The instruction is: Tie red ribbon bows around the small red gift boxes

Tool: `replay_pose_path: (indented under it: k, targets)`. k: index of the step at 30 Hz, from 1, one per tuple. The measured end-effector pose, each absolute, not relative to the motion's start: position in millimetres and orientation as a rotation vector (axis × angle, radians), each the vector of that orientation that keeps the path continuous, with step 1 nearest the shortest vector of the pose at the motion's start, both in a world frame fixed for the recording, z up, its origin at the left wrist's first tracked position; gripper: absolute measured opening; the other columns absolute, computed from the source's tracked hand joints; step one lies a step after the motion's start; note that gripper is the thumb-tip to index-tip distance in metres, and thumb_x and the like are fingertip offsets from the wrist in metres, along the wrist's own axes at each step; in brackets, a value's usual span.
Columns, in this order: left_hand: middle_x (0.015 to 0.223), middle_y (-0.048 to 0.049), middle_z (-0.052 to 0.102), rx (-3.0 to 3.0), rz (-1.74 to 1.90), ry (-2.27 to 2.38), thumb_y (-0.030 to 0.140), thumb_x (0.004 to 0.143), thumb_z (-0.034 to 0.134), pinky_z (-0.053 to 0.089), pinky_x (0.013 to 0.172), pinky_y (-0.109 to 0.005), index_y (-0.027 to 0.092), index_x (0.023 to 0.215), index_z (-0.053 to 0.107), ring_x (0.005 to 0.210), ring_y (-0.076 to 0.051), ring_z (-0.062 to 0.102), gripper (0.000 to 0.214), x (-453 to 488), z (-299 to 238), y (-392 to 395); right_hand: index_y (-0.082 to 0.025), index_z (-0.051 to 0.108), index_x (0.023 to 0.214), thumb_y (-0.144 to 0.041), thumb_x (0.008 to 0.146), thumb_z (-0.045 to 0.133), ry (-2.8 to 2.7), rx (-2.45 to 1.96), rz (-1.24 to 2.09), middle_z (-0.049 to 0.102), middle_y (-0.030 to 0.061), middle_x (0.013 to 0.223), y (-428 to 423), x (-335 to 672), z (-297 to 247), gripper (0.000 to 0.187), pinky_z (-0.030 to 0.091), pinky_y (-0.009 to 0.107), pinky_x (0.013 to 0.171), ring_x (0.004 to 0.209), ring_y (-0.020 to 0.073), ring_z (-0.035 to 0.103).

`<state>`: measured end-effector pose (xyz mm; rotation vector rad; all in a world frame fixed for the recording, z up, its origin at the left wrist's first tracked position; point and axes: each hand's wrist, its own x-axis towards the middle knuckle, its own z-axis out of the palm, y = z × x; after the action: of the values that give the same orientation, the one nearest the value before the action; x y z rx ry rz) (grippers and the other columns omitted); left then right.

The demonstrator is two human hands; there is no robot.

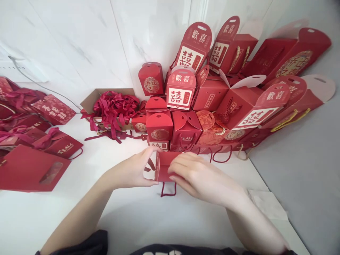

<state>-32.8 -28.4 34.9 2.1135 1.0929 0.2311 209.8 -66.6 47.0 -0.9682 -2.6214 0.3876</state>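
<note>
Head view: we look down at two bare hands over a white table (pixel 66 212), meeting on a small red box (pixel 164 166).
Left hand (pixel 132 171): we see its thumb and forefinger pinched on the left edge of the box, the other fingers curled behind.
Right hand (pixel 198 177): it wraps over the right side of the box, fingers closed across the top face and hiding most of it.
Box: it sits just above the table near the front middle, held between both hands, open end turned left; a red cord (pixel 168 189) loops down from its underside.
Pile (pixel 212 92): we count many finished red boxes stacked in the far corner against the wall, just beyond the hands, several with white double-happiness labels.
Ribbons (pixel 114 106): a tangle of red ribbon fills a carton left of the pile.
Bags (pixel 29 166): flat red bags lie at the table's left edge, well apart from the hands.
</note>
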Motion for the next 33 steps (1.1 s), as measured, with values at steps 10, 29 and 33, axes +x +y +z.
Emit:
replay_pose_path:
  k: [10, 29, 33]
  targets:
    - [0.121, -0.0070, 0.055, 2.289, 0.151, 0.974, 0.037, 0.073, 0.071, 0.056, 0.079, -0.038, 0.026, 0.116, 0.045, 0.092, -0.021, 0.063, 0.052, -29.1, 17.0, -19.3, -0.007, 0.061, 0.113, -0.013, 0.091, 0.051, -2.706, -1.515, 0.226, 0.068, 0.0172, 0.105, -71.5, 197.1, 20.7, 0.025, 0.048, 0.042, 0.086, 0.099, 0.0289, 0.064]
    - [0.131, -0.0060, 0.053, 2.449, 0.111, 0.957, 0.029, 0.074, 0.068, 0.052, 0.087, -0.037, 0.029, 0.128, 0.048, 0.111, -0.027, 0.059, 0.058, -29.1, 32.8, -23.3, -0.016, 0.067, 0.077, 0.002, 0.077, 0.059, -2.834, -1.126, 0.184, 0.069, 0.0046, 0.074, -101.2, 205.4, 48.2, 0.019, 0.047, 0.035, 0.063, 0.067, 0.0218, 0.064]
    - [0.138, -0.0070, 0.050, 2.476, 0.158, 0.900, 0.032, 0.070, 0.074, 0.046, 0.101, -0.042, 0.027, 0.125, 0.050, 0.125, -0.029, 0.050, 0.060, -31.4, 29.5, -20.3, -0.016, 0.070, 0.078, -0.009, 0.082, 0.063, -2.736, -1.123, 0.057, 0.065, 0.0133, 0.119, -97.8, 207.9, 42.1, 0.011, 0.047, 0.045, 0.087, 0.108, 0.0310, 0.059]
